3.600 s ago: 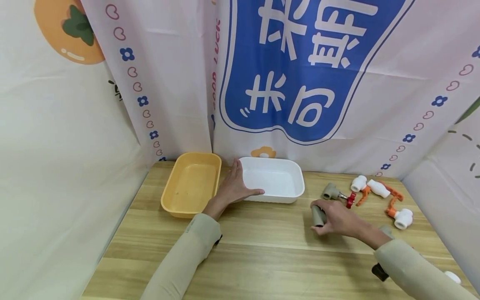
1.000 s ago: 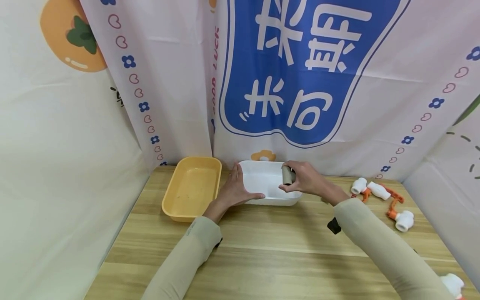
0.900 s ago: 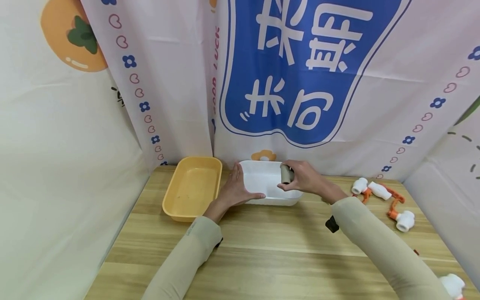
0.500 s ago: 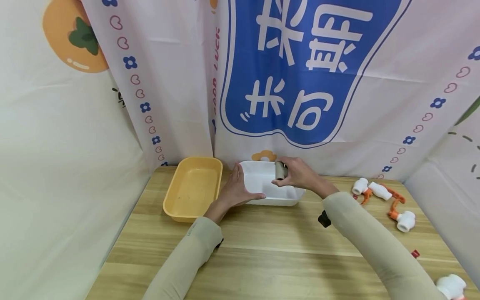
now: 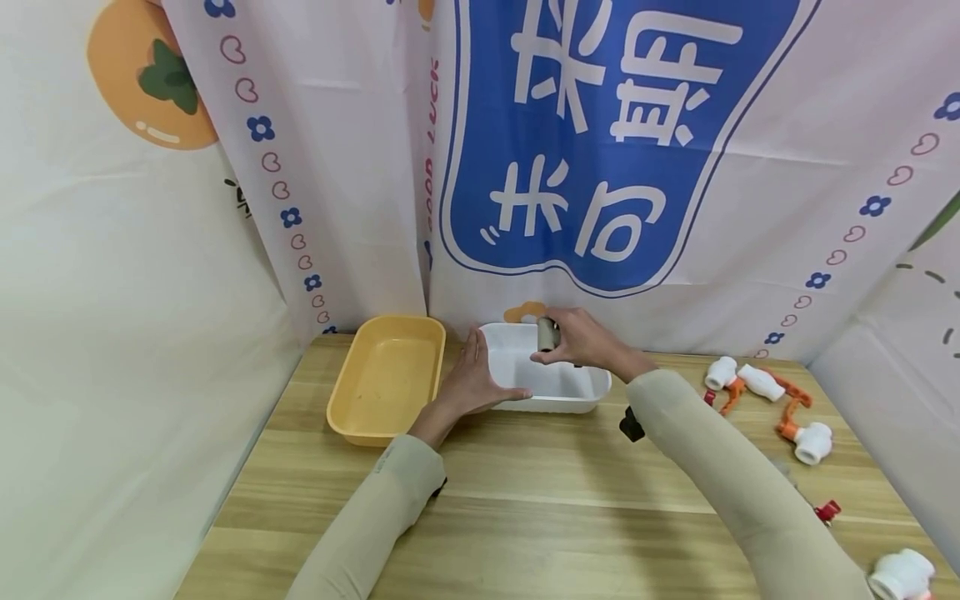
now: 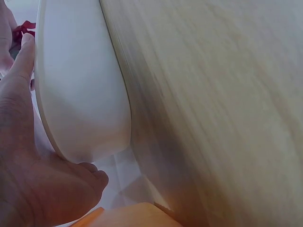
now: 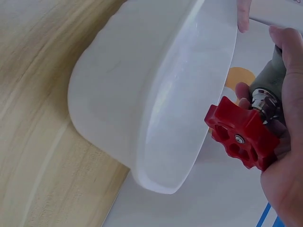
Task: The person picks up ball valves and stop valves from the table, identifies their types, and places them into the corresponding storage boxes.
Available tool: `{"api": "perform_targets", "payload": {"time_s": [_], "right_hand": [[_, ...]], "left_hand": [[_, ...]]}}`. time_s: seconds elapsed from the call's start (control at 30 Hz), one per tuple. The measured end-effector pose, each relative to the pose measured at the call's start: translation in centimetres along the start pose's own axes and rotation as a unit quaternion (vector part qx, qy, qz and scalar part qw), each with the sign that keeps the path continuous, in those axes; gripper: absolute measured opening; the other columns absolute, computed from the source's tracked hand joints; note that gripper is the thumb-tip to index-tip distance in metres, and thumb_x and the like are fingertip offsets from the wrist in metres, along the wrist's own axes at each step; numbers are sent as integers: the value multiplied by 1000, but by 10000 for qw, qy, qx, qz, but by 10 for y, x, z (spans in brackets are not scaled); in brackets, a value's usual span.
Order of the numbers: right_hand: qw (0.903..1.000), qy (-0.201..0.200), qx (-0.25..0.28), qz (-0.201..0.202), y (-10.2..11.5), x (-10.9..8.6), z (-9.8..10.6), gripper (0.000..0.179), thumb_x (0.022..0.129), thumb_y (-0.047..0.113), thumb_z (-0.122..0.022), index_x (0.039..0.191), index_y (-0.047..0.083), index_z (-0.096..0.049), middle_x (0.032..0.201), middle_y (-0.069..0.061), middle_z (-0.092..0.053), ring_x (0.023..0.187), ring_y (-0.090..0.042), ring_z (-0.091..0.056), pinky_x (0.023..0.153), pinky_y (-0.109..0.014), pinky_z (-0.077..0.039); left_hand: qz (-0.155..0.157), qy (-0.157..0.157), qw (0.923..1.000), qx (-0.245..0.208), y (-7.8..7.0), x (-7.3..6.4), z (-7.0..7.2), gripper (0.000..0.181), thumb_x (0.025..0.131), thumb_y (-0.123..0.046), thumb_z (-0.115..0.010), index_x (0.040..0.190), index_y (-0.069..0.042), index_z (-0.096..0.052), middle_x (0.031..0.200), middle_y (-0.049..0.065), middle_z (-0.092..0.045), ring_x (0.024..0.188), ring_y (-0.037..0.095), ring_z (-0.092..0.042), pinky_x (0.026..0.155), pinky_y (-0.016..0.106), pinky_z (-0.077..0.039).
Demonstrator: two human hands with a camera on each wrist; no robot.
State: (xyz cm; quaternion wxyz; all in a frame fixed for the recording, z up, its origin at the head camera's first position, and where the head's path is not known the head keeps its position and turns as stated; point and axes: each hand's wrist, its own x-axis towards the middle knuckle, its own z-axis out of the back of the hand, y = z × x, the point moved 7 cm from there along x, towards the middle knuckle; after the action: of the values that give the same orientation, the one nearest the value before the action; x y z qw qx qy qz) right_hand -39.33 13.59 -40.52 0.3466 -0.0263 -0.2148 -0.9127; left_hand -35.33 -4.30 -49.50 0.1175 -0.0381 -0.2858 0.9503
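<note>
A grey-green pipe valve (image 5: 548, 335) with a red handwheel (image 7: 242, 132) is gripped by my right hand (image 5: 588, 340). That hand is above the white tray (image 5: 558, 400), and the valve hangs over the tray's inside. In the head view the handwheel is hidden; in the right wrist view it faces the camera. My left hand (image 5: 474, 379) rests at the tray's left end, fingers fairly straight and spread. Its thumb (image 6: 23, 61) lies along the front rim. Part of the left fingers is hidden behind the tray in the left wrist view.
A yellow tray (image 5: 348, 425) stands left of the white one. White valves with orange handles (image 5: 812, 442) lie at the right of the wooden table (image 5: 510, 517). Another valve's red handle (image 5: 828, 511) and a white valve (image 5: 902, 573) show beside the right sleeve. A printed cloth hangs behind.
My right hand carried the pipe valve left, from over the table to over the white tray, and moved a little further left in the last second. The left hand stayed put.
</note>
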Motion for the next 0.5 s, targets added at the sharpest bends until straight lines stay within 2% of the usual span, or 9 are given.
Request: {"api": "perform_targets", "payload": {"time_s": [0.17, 0.37, 0.5], "right_hand": [[9999, 163, -11, -39, 0, 7, -3, 69, 81, 44, -92, 125, -3, -68, 91, -5, -68, 72, -16, -60, 62, -26, -52], [9978, 515, 340, -232, -3, 15, -10, 79, 83, 44, -91, 140, -3, -61, 93, -7, -65, 58, -16, -62, 48, -28, -55], [9959, 673, 419, -428, -6, 20, -15, 80, 84, 45, -90, 142, -1, -59, 98, -8, -64, 58, -16, -62, 46, -28, -56]], "left_hand": [[-92, -27, 10000, -10, -1, 0, 1, 146, 78, -74, -80, 168, -1, 10, 178, 18, 9, 164, 36, -8, 129, 53, -26], [-175, -71, 9998, -50, 0, 0, 1, 146, 78, -73, -81, 168, 0, 8, 178, 19, 8, 163, 37, -11, 128, 53, -28], [-216, -78, 9997, -28, -1, 0, 0, 146, 78, -73, -81, 167, 2, 7, 177, 20, 8, 164, 37, -9, 129, 54, -26]]}}
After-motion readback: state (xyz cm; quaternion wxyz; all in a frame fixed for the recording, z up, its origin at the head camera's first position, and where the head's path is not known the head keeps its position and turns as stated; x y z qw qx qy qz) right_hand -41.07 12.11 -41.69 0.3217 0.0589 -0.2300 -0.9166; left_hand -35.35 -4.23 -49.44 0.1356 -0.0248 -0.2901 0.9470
